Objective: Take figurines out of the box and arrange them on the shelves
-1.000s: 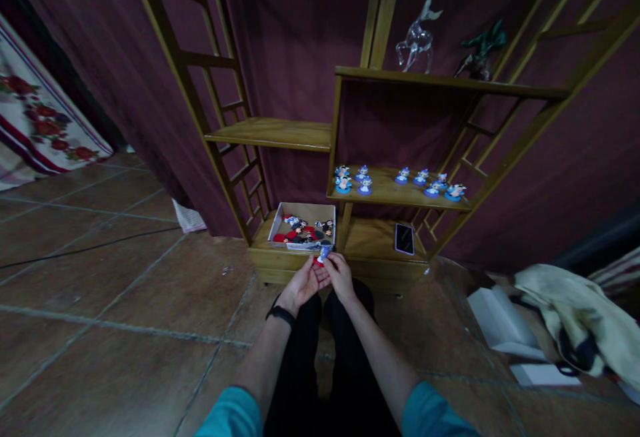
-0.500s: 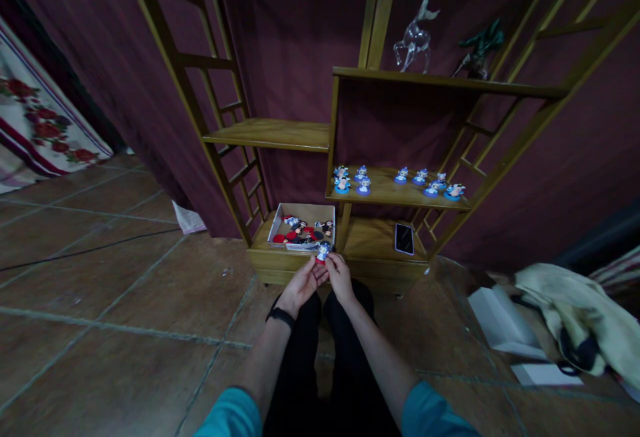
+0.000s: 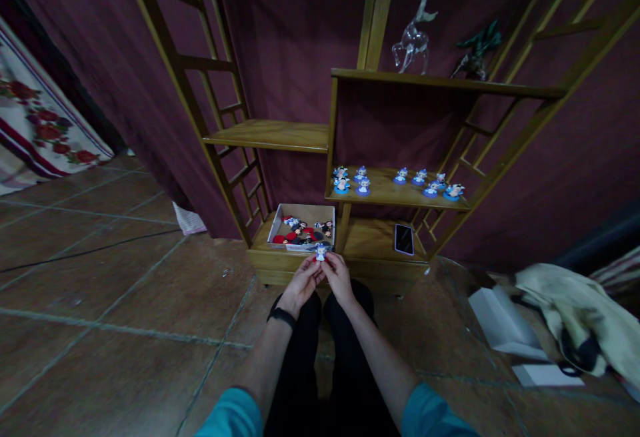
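Between my two hands, just in front of the low shelf, is a small figurine in white and blue-purple with a red base. My left hand grips its base from the left, and my right hand pinches it from the right. Both sets of fingers are closed on it. Right behind it stands a shallow cardboard box holding several loose figurines with red, black and white parts. More blue and white figurines stand upright in two groups on the shelf above and to the right.
A phone lies on the low shelf at right. A clear deer ornament and a dark green ornament stand on the upper shelf. White boxes and a pale cloth bag sit on the floor at right.
The figurine has tipped more upright and shifted slightly left in my hands. My left fingers, earlier spread under it, now close round its base. The shelf and box are unchanged.
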`<control>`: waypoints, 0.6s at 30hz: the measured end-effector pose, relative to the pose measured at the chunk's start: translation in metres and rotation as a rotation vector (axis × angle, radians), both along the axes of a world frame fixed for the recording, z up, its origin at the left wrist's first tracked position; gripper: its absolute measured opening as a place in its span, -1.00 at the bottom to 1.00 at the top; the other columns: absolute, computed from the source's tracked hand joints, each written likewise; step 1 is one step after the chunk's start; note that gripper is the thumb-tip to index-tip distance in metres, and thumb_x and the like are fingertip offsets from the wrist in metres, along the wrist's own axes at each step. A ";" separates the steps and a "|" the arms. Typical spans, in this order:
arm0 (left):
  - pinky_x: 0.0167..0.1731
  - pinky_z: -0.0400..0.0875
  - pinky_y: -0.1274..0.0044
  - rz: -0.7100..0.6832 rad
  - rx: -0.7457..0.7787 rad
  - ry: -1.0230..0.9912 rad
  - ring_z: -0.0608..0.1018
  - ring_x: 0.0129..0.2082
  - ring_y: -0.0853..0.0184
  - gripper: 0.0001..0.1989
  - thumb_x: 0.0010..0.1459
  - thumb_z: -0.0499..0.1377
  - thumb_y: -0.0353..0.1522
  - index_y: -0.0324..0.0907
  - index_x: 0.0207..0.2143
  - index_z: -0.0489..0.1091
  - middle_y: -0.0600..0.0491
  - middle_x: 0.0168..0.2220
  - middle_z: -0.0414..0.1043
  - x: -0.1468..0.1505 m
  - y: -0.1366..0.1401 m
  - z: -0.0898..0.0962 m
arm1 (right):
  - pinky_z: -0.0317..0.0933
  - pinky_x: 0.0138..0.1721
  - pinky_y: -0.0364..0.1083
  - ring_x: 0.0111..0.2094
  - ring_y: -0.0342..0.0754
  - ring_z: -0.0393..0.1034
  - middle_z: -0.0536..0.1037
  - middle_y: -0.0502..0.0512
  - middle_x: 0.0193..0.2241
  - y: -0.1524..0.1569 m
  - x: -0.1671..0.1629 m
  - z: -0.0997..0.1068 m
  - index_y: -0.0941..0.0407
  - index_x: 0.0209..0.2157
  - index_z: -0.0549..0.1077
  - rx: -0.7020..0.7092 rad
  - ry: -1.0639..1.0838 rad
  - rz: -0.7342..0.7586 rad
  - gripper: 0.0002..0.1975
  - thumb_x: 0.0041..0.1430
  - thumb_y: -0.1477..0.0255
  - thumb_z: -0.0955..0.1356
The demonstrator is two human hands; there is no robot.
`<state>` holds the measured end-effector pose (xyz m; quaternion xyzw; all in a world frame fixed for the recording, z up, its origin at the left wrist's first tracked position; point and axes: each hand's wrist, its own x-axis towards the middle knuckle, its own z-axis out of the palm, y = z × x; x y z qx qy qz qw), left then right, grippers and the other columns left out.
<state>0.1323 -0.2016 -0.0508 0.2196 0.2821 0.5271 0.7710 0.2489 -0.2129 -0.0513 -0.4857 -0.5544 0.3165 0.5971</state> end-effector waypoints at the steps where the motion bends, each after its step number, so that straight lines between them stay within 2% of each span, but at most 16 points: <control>1: -0.19 0.35 0.50 0.003 0.000 0.000 0.52 -0.33 0.41 -0.73 -0.04 0.22 -0.55 -0.18 -0.23 0.39 0.05 -0.32 0.49 0.000 0.000 0.000 | 0.23 -0.07 -0.05 -0.12 -0.02 0.34 0.42 0.11 -0.15 0.000 0.000 0.000 0.04 -0.15 0.44 -0.001 -0.002 0.006 -0.71 0.03 0.38 0.31; 8: -0.18 0.36 0.50 -0.039 -0.004 -0.043 0.52 -0.30 0.38 -0.77 0.01 0.20 -0.50 -0.21 -0.21 0.40 -0.01 -0.29 0.50 -0.001 0.001 -0.002 | 0.19 -0.03 -0.02 -0.11 -0.02 0.33 0.42 0.11 -0.16 0.002 0.001 -0.003 0.03 -0.13 0.43 -0.003 -0.007 0.004 -0.72 0.08 0.39 0.28; 18: -0.19 0.36 0.54 -0.002 0.000 -0.008 0.52 -0.30 0.41 -0.76 -0.01 0.20 -0.52 -0.21 -0.22 0.40 0.00 -0.29 0.50 0.001 0.000 0.002 | 0.23 -0.10 -0.06 -0.16 -0.03 0.36 0.43 0.09 -0.18 -0.001 0.000 0.001 0.04 -0.11 0.41 -0.037 0.002 -0.010 -0.68 0.04 0.35 0.31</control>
